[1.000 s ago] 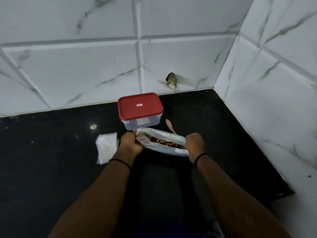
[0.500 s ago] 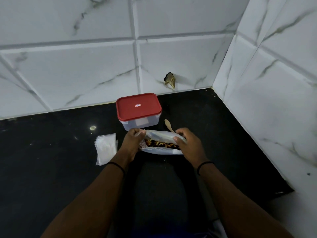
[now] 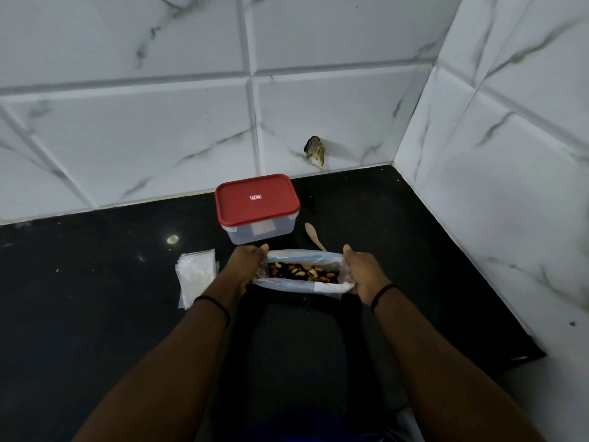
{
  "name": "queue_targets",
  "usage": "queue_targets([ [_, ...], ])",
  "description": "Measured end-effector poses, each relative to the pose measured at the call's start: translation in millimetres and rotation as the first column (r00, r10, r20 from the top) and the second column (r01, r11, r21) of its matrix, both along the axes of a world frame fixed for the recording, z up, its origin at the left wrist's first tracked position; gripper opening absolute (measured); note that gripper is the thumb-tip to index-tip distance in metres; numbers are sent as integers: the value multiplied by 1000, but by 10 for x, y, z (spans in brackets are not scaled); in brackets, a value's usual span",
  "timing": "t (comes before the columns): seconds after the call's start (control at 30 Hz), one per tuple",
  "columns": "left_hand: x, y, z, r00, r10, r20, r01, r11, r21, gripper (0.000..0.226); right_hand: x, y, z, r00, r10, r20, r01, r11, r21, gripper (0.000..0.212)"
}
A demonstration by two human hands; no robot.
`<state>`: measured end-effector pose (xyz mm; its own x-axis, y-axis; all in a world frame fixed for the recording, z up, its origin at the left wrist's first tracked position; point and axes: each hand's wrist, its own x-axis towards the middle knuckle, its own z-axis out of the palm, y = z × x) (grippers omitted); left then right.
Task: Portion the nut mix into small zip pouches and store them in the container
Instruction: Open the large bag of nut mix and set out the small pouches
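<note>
A large clear bag of nut mix stands on the black counter with its mouth spread wide, nuts showing inside. My left hand grips the bag's left edge and my right hand grips its right edge, pulling the opening apart. A stack of small empty zip pouches lies flat just left of my left wrist. Behind the bag stands a clear plastic container with its red lid closed. A wooden spoon lies between the container and the bag, its handle partly hidden by the bag.
The black counter runs into a corner of white marble-patterned tiled walls at the back and right. A small brownish object clings to the back wall above the counter. The counter's right front corner ends near the wall.
My right hand moved from the bag's top back out to its right edge, and both hands pulled the mouth wide, showing more nuts. The view shifted slightly.
</note>
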<state>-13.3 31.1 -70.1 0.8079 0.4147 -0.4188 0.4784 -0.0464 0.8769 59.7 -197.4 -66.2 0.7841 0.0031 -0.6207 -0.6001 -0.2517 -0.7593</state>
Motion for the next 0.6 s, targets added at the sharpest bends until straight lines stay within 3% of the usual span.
queue_targets([
  [0.1, 55, -84, 25, 995, 93, 20, -91, 993, -72, 26, -41, -6, -3, 990, -55, -129, 61, 997, 42, 30],
  [0.2, 120, -164, 39, 994, 108, 10, -107, 993, -45, 24, -85, -43, -19, 969, -54, -241, 70, 996, 60, 25],
  [0.27, 164, -214, 43, 996, 86, 9, -85, 995, -53, 22, -106, -107, -49, 973, 47, -227, -52, 999, -13, 28],
  [0.33, 219, -253, 50, 998, 50, 30, -49, 999, -24, 20, -92, -199, -95, 944, 299, -138, -324, 920, -220, 36],
  [0.4, 300, -290, 82, 998, 5, 57, -8, 998, 55, 15, -87, -274, -90, 858, 505, -94, -487, 742, -461, 35],
  [0.5, 407, -326, 116, 985, -157, 66, 131, 946, 296, 20, -45, -269, -11, 749, 660, -61, -503, 507, -699, 26],
  [0.57, 429, -339, 85, 961, -278, -3, 237, 812, 533, 35, -39, -175, 26, 707, 706, 43, -462, 508, -727, 28],
  [0.6, 406, -353, 69, 957, -290, -30, 245, 743, 623, 43, -57, -108, 51, 705, 701, 109, -441, 553, -707, 31],
])
